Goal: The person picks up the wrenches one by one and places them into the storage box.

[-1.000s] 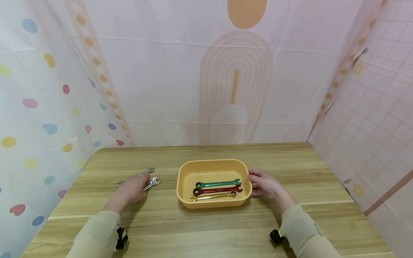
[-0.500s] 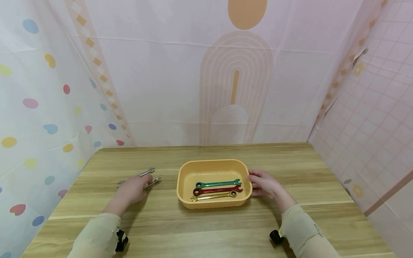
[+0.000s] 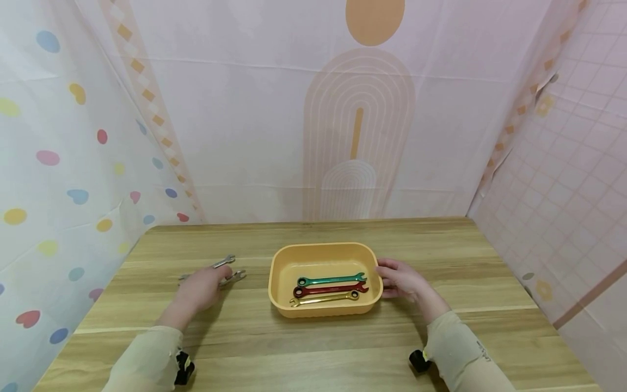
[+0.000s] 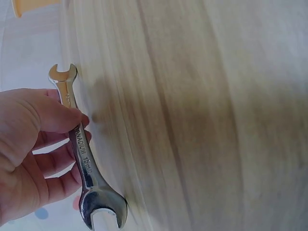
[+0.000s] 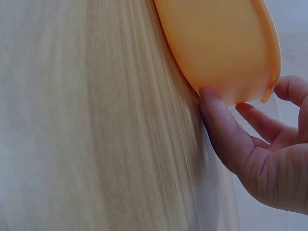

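My left hand (image 3: 220, 279) pinches a silver open-end wrench (image 3: 235, 277) between thumb and fingers, just above the wooden table (image 3: 313, 343). The left wrist view shows the thumb lying over the shaft of that wrench (image 4: 89, 171), with my left hand (image 4: 77, 132) around it. A second silver wrench (image 3: 223, 262) lies flat just behind it. To the right stands an orange tray (image 3: 279, 275) holding a green wrench (image 3: 331, 280), a red wrench (image 3: 329, 288) and a gold wrench (image 3: 323, 298). My right hand (image 3: 387, 277) touches the tray's right side. In the right wrist view, the thumb of my right hand (image 5: 226, 103) presses the tray wall (image 5: 221, 43), fingers relaxed.
Patterned fabric walls (image 3: 357, 136) close in the table at the back, left and right. Bare wood stretches in front of the tray and behind it.
The left hand has tilted the held silver wrench up off the table a little. The right hand and the tray have stayed put.
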